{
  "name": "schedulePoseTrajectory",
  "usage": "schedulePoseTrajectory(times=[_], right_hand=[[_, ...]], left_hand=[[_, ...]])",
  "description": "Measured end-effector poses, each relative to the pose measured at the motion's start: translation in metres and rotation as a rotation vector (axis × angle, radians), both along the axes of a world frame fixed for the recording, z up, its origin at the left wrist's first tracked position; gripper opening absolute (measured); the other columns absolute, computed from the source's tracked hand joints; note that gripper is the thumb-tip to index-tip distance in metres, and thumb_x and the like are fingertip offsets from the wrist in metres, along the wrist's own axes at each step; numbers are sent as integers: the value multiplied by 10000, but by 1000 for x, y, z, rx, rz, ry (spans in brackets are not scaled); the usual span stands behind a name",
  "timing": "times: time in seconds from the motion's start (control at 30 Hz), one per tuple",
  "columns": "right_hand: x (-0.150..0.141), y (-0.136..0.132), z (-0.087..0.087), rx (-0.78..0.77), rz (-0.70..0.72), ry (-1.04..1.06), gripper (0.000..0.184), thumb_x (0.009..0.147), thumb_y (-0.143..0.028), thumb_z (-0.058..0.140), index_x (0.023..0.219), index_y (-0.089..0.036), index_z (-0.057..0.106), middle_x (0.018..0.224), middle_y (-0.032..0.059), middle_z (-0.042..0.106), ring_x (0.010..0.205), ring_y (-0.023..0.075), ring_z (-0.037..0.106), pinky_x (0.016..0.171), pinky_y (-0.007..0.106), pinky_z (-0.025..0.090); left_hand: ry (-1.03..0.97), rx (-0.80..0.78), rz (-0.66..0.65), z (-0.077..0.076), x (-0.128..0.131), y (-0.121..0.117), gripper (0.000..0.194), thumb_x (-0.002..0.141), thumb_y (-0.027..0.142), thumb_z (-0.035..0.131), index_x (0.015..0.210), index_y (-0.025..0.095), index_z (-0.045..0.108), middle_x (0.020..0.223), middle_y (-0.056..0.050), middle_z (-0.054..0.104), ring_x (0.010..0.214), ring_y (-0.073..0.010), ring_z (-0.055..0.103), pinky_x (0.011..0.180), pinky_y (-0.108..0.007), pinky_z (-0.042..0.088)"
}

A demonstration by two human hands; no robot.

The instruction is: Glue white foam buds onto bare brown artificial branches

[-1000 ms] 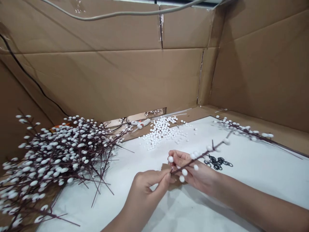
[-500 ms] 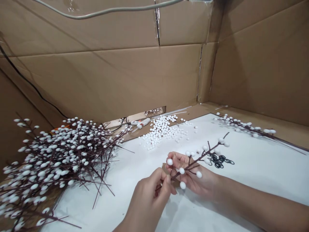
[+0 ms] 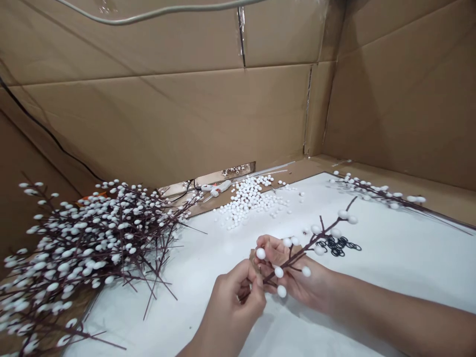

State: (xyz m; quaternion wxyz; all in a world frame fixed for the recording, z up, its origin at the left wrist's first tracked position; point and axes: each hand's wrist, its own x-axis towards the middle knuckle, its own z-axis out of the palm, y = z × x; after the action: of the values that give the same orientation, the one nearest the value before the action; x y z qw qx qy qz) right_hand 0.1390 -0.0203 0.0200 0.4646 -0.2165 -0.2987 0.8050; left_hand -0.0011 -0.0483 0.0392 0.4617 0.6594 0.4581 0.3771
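My left hand [image 3: 234,302] pinches the lower stem of a dark artificial branch [image 3: 310,240] studded with white bead-like buds. My right hand [image 3: 293,270] cups the same branch from behind, fingers curled around its middle. The branch runs up and to the right, its tip above a small cluster of black rings [image 3: 339,246] on the white table [image 3: 401,258]. Both hands hover just over the table surface, close together.
A big heap of finished budded branches [image 3: 85,243] lies at the left. Loose white beads [image 3: 249,198] and a white glue gun [image 3: 217,189] sit at the back. Another budded branch [image 3: 375,191] lies at the far right. Cardboard walls [image 3: 186,114] enclose the table.
The branch has been drawn down and toward me through my hands, and turned a little. My left hand's fingers closed tighter on the stem.
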Motion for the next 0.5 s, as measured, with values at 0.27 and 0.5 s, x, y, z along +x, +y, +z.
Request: schedulePoseTrajectory(times=[0.27,0.5], right_hand=[[-1,-2,-3,34,-4,-31,273,655,-378,730,775,-174,593,723,-14,523,515,57,438,467,201,330],[-1,-3,0,15,-44,-75,243,648,-338,738,733,-164,591,733,-1,531,535,73,456,456,205,335]], left_hand=[[-39,-37,34,-10,-1,2,219,782,280,508,586,189,473,589,-4,600,534,-111,511,491,-183,403],[-121,-83,26,-10,0,2,254,789,356,518,607,179,521,595,-15,621,555,-122,546,501,-187,421]])
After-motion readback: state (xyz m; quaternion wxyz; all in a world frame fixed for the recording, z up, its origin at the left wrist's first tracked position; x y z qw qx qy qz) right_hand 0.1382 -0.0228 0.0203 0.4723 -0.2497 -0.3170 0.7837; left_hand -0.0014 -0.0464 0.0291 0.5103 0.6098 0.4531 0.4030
